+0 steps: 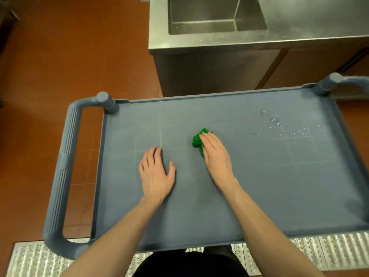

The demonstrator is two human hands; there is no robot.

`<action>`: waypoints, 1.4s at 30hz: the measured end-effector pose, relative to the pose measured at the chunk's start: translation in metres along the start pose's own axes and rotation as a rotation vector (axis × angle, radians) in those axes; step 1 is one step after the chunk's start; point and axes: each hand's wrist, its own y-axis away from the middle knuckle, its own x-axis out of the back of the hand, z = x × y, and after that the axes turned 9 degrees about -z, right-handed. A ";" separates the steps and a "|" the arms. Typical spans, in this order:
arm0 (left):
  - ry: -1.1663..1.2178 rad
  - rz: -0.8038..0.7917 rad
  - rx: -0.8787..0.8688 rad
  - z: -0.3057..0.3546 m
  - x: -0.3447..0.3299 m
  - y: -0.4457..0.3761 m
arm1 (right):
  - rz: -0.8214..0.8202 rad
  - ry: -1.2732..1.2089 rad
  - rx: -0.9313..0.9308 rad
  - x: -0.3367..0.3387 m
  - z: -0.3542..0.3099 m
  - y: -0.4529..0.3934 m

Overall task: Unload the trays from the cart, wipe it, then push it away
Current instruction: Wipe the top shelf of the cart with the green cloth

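A grey-blue plastic cart (279, 176) fills the view, its flat top shelf bare of trays. My right hand (216, 156) lies with straight fingers on a bunched green cloth (197, 141) near the shelf's middle, pressing it against the surface. My left hand (155, 174) rests flat on the shelf to the left of the cloth, fingers spread, holding nothing. Water droplets (279, 124) speckle the shelf's far right part. The cart's ribbed handle (63, 168) runs down the left side.
A stainless steel counter with a sink basin (209, 19) stands just beyond the cart's far edge. Red-brown tiled floor (69, 56) lies to the left. A metal floor grate (339, 252) runs under the cart's near edge.
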 end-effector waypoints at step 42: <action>-0.016 -0.102 -0.342 0.250 -0.118 -0.027 | 0.077 0.094 -0.279 0.145 0.236 0.027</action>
